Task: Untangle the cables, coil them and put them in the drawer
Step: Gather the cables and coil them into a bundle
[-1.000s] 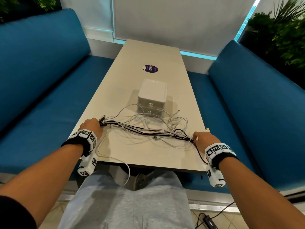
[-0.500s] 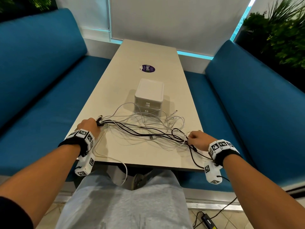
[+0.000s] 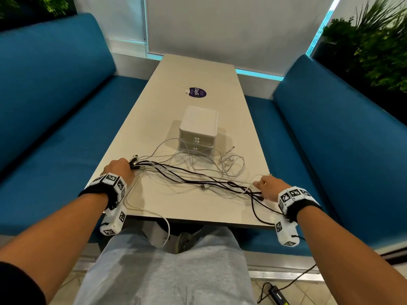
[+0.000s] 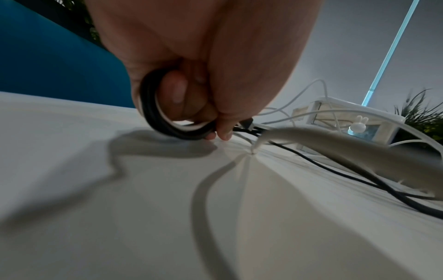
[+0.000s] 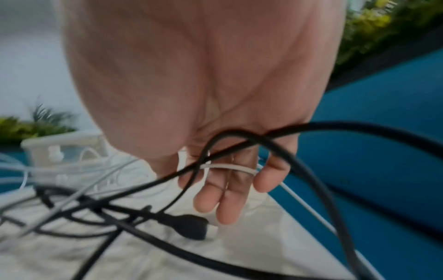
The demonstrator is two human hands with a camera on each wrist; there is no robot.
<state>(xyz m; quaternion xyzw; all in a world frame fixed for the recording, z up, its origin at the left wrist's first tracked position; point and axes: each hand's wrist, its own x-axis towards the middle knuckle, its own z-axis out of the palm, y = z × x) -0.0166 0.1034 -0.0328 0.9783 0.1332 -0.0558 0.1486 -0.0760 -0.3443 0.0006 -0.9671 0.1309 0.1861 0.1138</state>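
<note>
A tangle of black cables [image 3: 187,179] and white cables [image 3: 231,166] lies across the near end of the table [image 3: 198,208]. My left hand [image 3: 120,169] grips a looped bundle of black and white cable [image 4: 167,121] at the left edge. My right hand [image 3: 267,186] hovers over the tangle's right end with fingers [image 5: 225,199] stretched out. A white cable [image 5: 230,167] crosses them, and a black cable [image 5: 299,170] loops in front of the palm. A black plug [image 5: 189,225] lies below the fingertips. The small white drawer unit [image 3: 199,126] stands behind the tangle, drawers closed.
Blue benches run along the left [image 3: 55,128] and right [image 3: 341,139] of the table. A white cable [image 3: 167,230] and a black one [image 3: 256,213] hang over the near edge. A purple sticker [image 3: 197,92] lies farther back. A black adapter [image 3: 278,293] is on the floor.
My right hand has loosened from a fist on the cable bundle to outstretched fingers. The black cables have slackened on the table. My left hand keeps its grip.
</note>
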